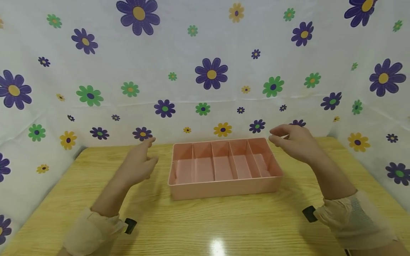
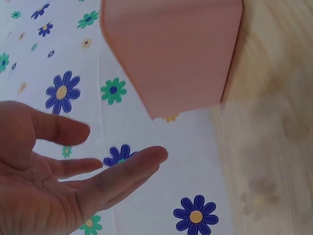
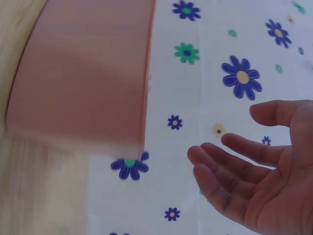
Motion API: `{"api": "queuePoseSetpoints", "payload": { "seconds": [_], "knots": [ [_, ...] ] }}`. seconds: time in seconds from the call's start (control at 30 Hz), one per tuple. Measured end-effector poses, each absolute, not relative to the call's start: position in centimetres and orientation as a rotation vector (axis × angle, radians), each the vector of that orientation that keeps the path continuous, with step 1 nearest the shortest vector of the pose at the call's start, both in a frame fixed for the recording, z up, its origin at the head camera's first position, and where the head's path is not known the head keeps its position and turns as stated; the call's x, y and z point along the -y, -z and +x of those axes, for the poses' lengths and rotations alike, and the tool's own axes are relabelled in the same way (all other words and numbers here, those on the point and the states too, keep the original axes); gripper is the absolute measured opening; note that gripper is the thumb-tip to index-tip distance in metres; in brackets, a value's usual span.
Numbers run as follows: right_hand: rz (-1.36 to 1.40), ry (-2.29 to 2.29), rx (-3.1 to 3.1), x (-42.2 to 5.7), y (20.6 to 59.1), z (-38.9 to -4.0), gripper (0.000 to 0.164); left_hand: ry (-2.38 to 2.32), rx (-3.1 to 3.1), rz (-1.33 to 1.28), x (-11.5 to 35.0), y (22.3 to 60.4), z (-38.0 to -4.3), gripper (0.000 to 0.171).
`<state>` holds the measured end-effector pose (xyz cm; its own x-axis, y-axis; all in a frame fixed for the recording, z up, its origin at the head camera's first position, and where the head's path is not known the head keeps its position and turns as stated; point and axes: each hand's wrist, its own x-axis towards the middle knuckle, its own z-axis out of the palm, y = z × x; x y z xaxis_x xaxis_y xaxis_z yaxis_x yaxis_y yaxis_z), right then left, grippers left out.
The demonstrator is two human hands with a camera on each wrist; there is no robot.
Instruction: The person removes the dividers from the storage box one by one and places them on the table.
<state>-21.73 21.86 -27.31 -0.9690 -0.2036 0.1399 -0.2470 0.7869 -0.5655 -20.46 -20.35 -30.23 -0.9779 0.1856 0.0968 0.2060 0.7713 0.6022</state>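
A pink divided organizer box (image 1: 224,188) with several compartments in a row stands on the wooden table, and no contents show in them. Left of the box, my left hand (image 1: 136,163) hovers apart from it with thumb and fingers spread. In the left wrist view that hand (image 2: 83,181) holds nothing, below the end of the box (image 2: 176,54). Near the box's far right corner is my right hand (image 1: 296,142), fingers loosely bent. The right wrist view has this hand (image 3: 259,171) holding nothing, apart from the box (image 3: 88,78).
The wooden table (image 1: 205,224) reaches back to a white cloth (image 1: 179,46) printed with purple, green and yellow flowers. That cloth also hangs along both sides. A dark strap piece (image 1: 130,225) sticks out at the left wrist, and another (image 1: 309,214) at the right.
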Motion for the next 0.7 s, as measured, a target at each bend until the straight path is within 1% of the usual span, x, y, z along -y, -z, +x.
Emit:
{"api": "queuePoseSetpoints", "payload": {
  "seconds": [0.13,0.27,0.4,0.53,0.7],
  "knots": [
    [0.304,-1.030,2.812,-20.9,28.0,-21.4,0.043,1.058,2.914,-0.267,19.8,30.4,-19.7,0.060],
    [0.274,-0.993,2.794,-20.4,28.7,-21.2,0.043,1.083,2.890,-0.234,19.5,30.4,-19.3,0.058],
    [0.291,-0.941,2.819,-19.8,29.3,-21.6,0.041,1.091,2.863,-0.186,19.1,30.8,-19.3,0.057],
    [0.325,-0.919,2.845,-19.0,29.9,-21.8,0.035,1.150,2.871,-0.159,18.7,31.7,-19.7,0.055],
    [0.349,-0.964,2.879,-18.5,30.6,-21.7,0.036,1.274,2.859,-0.141,18.1,32.5,-20.0,0.050]
  ]
}}
